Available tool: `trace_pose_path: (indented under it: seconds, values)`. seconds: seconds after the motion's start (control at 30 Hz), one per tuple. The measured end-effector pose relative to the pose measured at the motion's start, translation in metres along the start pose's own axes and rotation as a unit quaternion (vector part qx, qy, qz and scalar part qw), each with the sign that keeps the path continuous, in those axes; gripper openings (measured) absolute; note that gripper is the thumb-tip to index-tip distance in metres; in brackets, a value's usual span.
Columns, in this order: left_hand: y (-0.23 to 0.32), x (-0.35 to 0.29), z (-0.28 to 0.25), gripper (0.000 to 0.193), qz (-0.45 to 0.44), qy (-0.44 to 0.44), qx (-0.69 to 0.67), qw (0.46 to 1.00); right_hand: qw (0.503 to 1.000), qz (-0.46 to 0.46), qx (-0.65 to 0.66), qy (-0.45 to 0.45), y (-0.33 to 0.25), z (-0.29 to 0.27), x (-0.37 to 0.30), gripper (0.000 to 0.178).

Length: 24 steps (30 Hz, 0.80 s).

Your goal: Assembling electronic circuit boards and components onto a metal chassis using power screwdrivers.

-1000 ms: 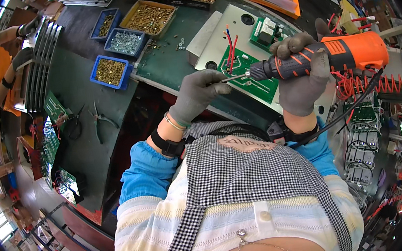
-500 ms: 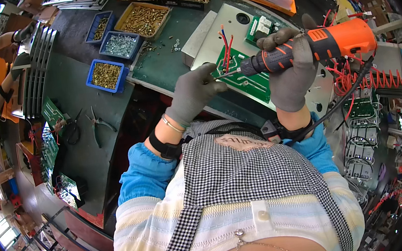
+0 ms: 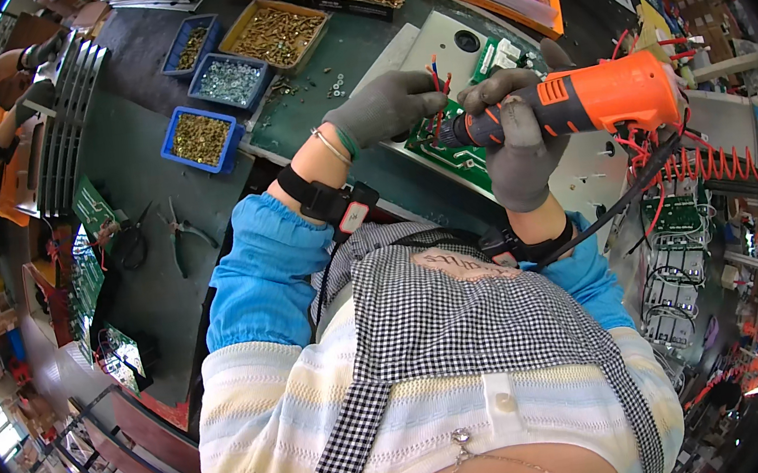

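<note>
My right hand (image 3: 517, 132), in a grey glove, wraps round an orange and black power screwdriver (image 3: 602, 99) whose chuck faces left. Its bit is lost among the wires and the board. At the fingertips of my grey-gloved left hand (image 3: 388, 107) stand short red and blue wires (image 3: 440, 89); its fingers are closed at them. The wires rise from a green circuit board (image 3: 465, 167), which lies on a pale metal plate (image 3: 583, 178). Both hands are over this board, and they hide part of it. A smaller green and white circuit board (image 3: 501, 56) sits farther back on the plate.
Blue bins (image 3: 200, 140) and trays of brass-coloured fittings (image 3: 274, 35) stand at back left. Pliers (image 3: 181, 236) and scissors (image 3: 133, 241) lie on the left table. A black cable (image 3: 644, 178) trails from the screwdriver. Another person's gloved hand (image 3: 34, 100) touches finned metal parts (image 3: 73, 131).
My left hand has moved up and away from the screwdriver's bit to the wires. The screwdriver, in my right hand, has shifted slightly left, its chuck now close to the wires.
</note>
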<state>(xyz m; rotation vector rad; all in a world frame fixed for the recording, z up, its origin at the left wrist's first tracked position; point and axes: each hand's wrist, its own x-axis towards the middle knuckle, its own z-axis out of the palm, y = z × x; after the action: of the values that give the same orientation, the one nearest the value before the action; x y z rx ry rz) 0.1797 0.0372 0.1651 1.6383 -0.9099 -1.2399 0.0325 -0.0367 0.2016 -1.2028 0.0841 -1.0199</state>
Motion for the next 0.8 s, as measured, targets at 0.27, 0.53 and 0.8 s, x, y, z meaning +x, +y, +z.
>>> trace_pose_path:
  seconds: [0.27, 0.53, 0.8]
  values:
    - [-0.026, 0.015, 0.005, 0.034, 0.02, 0.044, -0.061, 0.997, 0.983, 0.05, -0.08, -0.161, 0.0, 0.011, 0.003, 0.037]
    - [-0.029, 0.021, 0.01, 0.047, 0.077, 0.117, -0.017, 0.99, 0.973, 0.064, -0.182, -0.126, 0.002, 0.023, 0.023, 0.045]
    - [-0.002, 0.005, 0.004, 0.029, -0.058, 0.047, -0.08, 0.994, 0.999, 0.042, -0.02, -0.001, 0.002, 0.014, 0.018, 0.057]
